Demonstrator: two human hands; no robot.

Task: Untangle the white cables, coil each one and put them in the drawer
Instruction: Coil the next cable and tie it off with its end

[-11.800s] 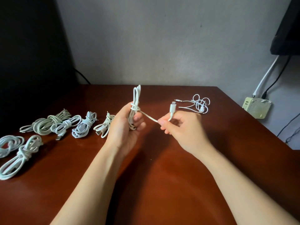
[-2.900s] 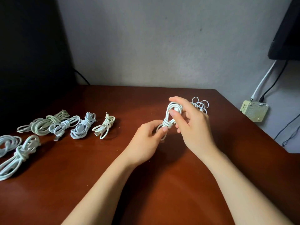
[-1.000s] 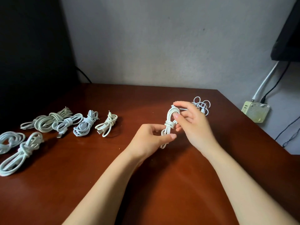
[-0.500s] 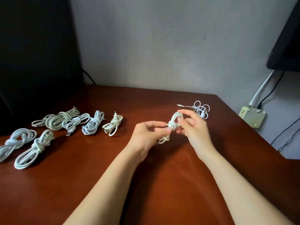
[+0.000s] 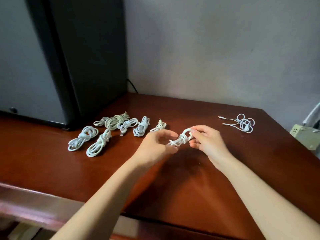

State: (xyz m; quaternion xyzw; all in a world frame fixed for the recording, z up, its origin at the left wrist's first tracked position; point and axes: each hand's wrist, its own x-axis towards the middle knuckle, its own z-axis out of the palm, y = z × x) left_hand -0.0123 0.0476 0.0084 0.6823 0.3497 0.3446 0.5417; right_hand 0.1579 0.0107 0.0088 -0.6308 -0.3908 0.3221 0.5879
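Above the middle of the red-brown surface (image 5: 190, 187), a short white coiled cable (image 5: 181, 140), knotted round its own waist, hangs between the two hands and clear of the wood. The right hand (image 5: 207, 142) has its grip closed on the cable's upper loop, pinching it between thumb and forefinger at the 2 o'clock end. The left hand (image 5: 156, 144) curls its fingers and thumb about the lower, 8 o'clock end. This part is blurred, so whether its grip actually closes on the strands I cannot tell. From the held cable, at about 9 to 10 o'clock, a row of tied white bundles (image 5: 141, 127) lies on the surface (six by my count, the far ones overlapping), and the nearest sits just beside the left knuckles. Well apart at 2 o'clock lies a thin loose cable (image 5: 244, 123) in an untidy tangle, with two ends trailing toward 9 o'clock. A dark cabinet (image 5: 86, 58) stands at the 10 o'clock corner against the grey wall (image 5: 207, 49). A pale plug box (image 5: 304, 137) sits off the surface's edge at 3 o'clock.
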